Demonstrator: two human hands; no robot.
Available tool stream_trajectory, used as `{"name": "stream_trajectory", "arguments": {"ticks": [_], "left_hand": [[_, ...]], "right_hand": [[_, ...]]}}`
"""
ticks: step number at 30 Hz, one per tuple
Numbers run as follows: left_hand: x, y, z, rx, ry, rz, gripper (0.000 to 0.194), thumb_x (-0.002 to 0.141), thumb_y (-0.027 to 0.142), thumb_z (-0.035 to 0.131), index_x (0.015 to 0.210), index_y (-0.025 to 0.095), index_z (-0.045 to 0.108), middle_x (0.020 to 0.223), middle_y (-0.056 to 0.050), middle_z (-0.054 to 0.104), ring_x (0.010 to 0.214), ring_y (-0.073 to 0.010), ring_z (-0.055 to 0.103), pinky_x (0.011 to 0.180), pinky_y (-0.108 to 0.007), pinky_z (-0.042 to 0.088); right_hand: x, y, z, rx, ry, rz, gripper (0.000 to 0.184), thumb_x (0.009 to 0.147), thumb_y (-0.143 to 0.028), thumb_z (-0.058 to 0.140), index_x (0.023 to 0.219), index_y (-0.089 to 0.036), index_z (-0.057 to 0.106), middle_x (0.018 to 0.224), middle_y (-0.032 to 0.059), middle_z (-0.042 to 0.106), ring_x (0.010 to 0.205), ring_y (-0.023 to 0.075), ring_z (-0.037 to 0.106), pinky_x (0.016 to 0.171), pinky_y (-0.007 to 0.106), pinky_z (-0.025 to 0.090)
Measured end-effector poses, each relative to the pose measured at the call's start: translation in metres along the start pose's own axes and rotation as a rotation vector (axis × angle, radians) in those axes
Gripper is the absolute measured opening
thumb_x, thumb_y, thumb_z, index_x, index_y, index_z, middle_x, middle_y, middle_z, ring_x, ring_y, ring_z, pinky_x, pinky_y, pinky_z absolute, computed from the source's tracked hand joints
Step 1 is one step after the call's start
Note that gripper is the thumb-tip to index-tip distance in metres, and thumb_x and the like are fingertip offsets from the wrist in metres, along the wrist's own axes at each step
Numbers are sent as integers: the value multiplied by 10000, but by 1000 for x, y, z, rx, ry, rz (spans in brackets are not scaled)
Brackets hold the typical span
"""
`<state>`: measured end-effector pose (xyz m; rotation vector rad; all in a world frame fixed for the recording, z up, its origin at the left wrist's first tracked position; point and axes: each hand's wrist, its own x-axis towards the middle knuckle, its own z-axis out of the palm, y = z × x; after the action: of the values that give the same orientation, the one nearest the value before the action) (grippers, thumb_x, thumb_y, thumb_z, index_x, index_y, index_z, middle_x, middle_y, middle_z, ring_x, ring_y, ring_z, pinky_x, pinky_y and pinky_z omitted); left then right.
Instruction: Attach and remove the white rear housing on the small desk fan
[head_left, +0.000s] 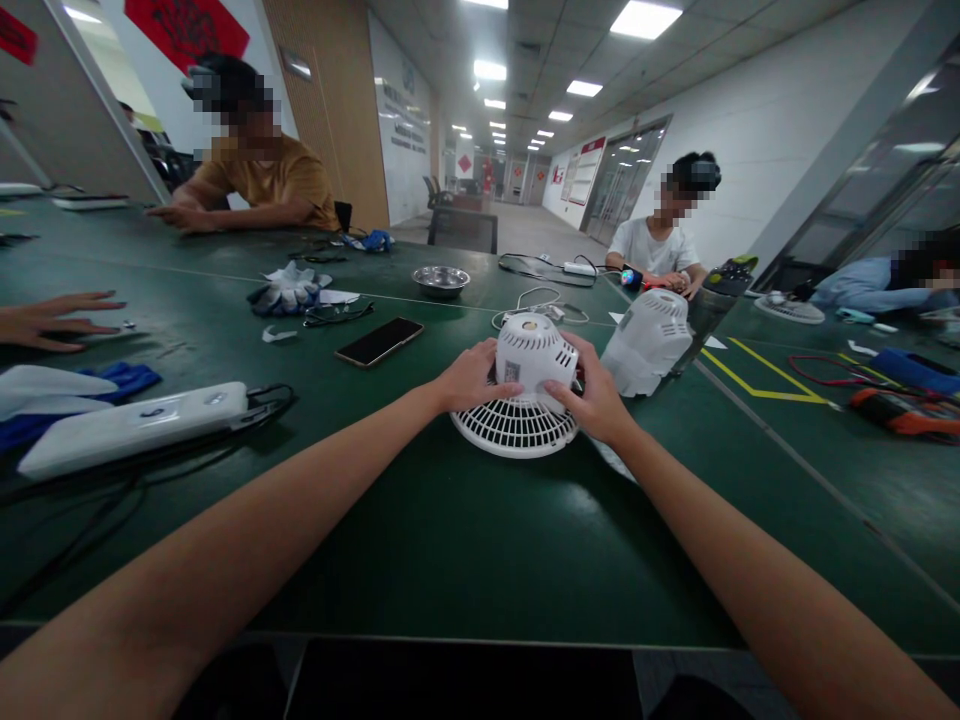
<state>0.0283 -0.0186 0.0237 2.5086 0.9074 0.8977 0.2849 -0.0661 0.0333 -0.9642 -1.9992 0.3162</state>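
Observation:
A white fan head rests grille-down on the green table, its vented motor housing facing up. Below the housing, the round slatted grille spreads out against the tabletop. My left hand grips the housing from the left, thumb across its front near a grey label. From the other side my right hand clasps it, thumb on the lower front. The fingertips of both hands are hidden behind the housing. Just right of my right hand stands another white plastic fan part. A white cable lies behind the fan head.
Left are a power strip, a phone, gloves and another person's hand. A metal bowl sits behind. An orange multimeter and a dark cylinder are right. Several people sit around the table.

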Motion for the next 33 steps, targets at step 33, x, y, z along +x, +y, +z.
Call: {"name": "stream_trajectory", "arguments": {"ticks": [33], "left_hand": [[2,7,-5,53,3,-37,661,824,614,685,1339,208,602,1382,-149,555,1238,-362,562,1033,-584,468]], "right_hand": [[-5,5,-6,-12,-40,-18,815,833,-502,753,1512,-319,341,1470,120,533,1213,357,617,1015,614,543]]}}
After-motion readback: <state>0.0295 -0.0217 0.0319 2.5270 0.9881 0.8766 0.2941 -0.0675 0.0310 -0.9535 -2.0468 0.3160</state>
